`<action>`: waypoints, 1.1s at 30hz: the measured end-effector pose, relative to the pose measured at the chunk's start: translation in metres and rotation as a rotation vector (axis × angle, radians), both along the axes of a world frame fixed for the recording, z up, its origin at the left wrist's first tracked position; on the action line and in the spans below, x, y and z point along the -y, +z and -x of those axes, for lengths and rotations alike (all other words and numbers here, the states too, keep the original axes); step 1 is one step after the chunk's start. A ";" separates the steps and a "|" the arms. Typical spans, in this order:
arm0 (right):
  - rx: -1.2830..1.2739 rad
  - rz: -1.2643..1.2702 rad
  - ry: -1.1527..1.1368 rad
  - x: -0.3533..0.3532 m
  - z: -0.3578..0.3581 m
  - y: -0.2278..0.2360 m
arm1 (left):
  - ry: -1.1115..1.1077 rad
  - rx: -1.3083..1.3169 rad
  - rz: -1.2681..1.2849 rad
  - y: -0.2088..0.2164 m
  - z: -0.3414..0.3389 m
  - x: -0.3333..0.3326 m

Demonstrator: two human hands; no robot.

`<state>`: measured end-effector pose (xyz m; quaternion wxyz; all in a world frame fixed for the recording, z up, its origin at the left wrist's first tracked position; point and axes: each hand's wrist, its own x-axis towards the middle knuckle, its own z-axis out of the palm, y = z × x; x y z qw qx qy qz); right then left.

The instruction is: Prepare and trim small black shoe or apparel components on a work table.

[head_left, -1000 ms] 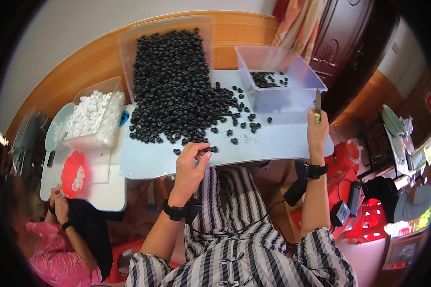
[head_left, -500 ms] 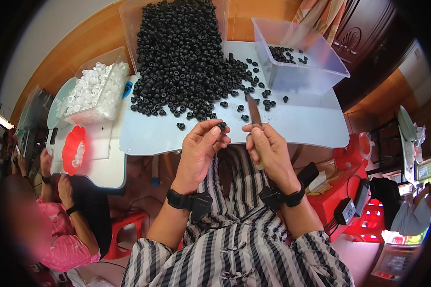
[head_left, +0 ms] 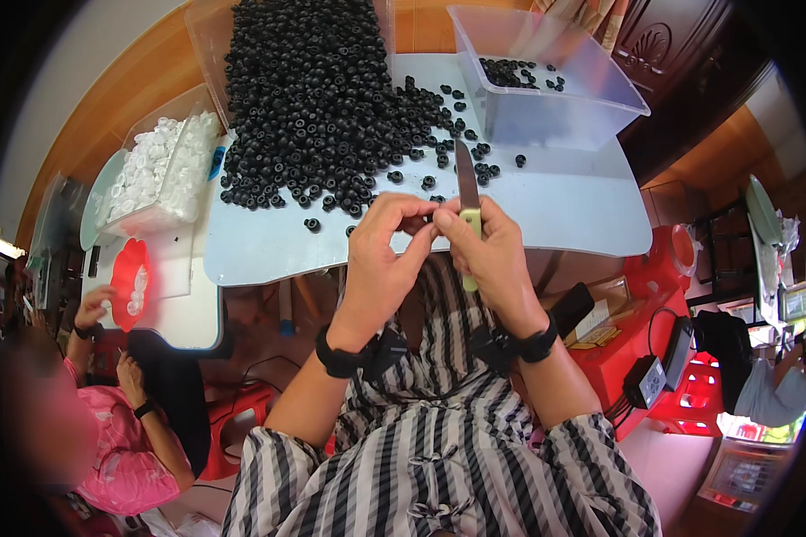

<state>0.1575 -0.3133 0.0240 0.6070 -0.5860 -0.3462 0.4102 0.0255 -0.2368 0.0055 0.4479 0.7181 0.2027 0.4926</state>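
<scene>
Over the table's front edge, my left hand (head_left: 381, 259) pinches a small round black part (head_left: 430, 217), mostly covered by the fingertips. My right hand (head_left: 497, 255) closes around the pale green handle of a knife (head_left: 468, 183), its dark blade pointing up and away from me. The right thumb tip meets the left fingertips at the black part. Beyond the hands, a large heap of the same black parts (head_left: 304, 116) spills from a tipped clear bin onto the pale blue table (head_left: 564, 210), with several loose ones scattered to its right.
A clear plastic tub (head_left: 546, 116) with some black parts stands at the back right. At left, another table (head_left: 192, 318) bears a bin of white parts (head_left: 157, 170) and a red dish (head_left: 131, 285). A person in pink (head_left: 125, 430) sits there. Red stools flank me.
My hands have come together, the right thumb now at the black part in my left fingers. The knife has turned more upright. The whole view has shifted slightly.
</scene>
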 end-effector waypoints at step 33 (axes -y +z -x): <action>-0.044 -0.213 -0.570 -0.003 -0.154 -0.044 | -1.076 -1.120 0.719 -0.314 0.024 0.038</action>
